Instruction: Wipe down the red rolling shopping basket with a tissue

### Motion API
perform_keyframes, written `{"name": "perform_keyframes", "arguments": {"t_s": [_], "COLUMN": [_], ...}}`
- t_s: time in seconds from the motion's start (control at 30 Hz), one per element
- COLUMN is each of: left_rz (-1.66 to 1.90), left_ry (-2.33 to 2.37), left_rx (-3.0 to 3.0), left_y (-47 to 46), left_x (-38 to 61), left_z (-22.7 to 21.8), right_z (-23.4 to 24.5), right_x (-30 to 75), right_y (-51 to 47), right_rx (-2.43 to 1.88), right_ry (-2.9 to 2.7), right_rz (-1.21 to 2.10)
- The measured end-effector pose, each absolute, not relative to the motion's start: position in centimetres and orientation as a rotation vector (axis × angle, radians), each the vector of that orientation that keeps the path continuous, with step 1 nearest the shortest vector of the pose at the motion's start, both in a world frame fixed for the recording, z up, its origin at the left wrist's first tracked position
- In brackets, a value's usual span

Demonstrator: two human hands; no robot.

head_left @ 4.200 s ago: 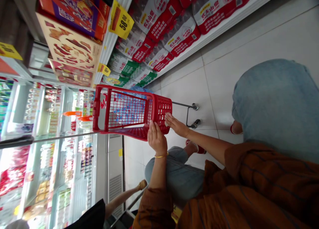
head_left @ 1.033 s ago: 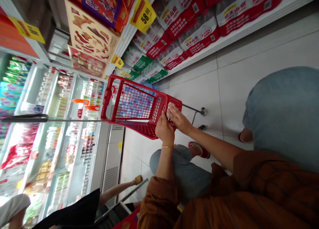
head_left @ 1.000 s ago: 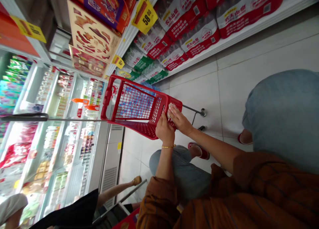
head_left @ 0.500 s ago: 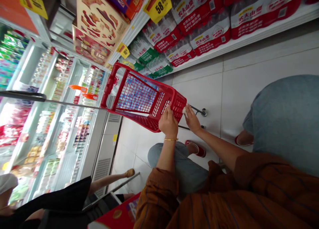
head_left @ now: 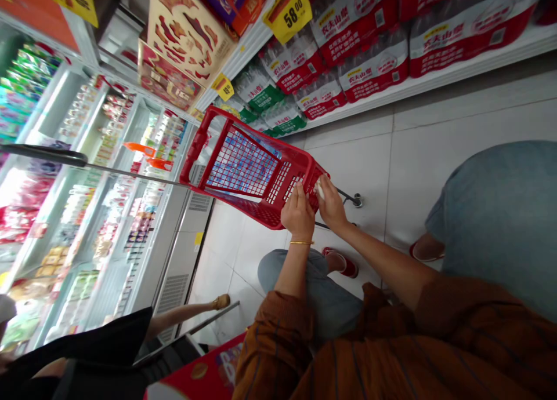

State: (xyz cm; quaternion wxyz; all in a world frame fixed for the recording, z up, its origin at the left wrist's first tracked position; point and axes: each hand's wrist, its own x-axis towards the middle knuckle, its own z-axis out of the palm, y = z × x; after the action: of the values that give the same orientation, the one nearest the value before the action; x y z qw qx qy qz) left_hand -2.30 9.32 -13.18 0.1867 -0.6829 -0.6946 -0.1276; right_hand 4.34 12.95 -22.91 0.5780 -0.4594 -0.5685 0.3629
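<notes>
A red shopping basket cart, with a mesh panel and a bar at its far end, stands in front of me. My left hand, with a gold bracelet at the wrist, is closed at the cart's near rim, its fingers over the edge and its thumb hidden. Just beside it my right hand clasps a small white wad, perhaps tissue or cloth, and presses it to the near end of the red basket. Blue-and-white packaging shows through the mesh.
Shrink-wrapped packs of bottled water line a low shelf beyond the cart. Lit refrigerated shelves stand to the left. At lower left are another person's leg and a red box. The floor is pale tile.
My right hand has shifted left, closer to my left hand, bringing the white wad onto the cart's near end. The view has tilted slightly; my left hand stays at the rim.
</notes>
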Motion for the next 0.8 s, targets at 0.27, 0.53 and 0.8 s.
{"name": "perform_keyframes", "arguments": {"t_s": [0.27,0.53,0.8], "left_rz": [-0.369,-0.405,-0.426], "left_ry": [-1.99,-1.969,-1.989], "left_rx": [-1.924,-1.899,-1.92], "left_y": [9.3,8.9,8.9], "left_x": [-2.5,-2.7,-3.0], "left_z": [-13.2,-13.5,-13.1], "right_z": [-18.2,-20.9,-22.3], "right_x": [5.1,5.4,5.0], "right_y": [12.8,13.2,13.1], "right_rx": [-0.844,-0.748,-0.754], "right_ry": [-1.432,-1.554,-1.583], "right_rz": [0.691,0.635,0.57]}}
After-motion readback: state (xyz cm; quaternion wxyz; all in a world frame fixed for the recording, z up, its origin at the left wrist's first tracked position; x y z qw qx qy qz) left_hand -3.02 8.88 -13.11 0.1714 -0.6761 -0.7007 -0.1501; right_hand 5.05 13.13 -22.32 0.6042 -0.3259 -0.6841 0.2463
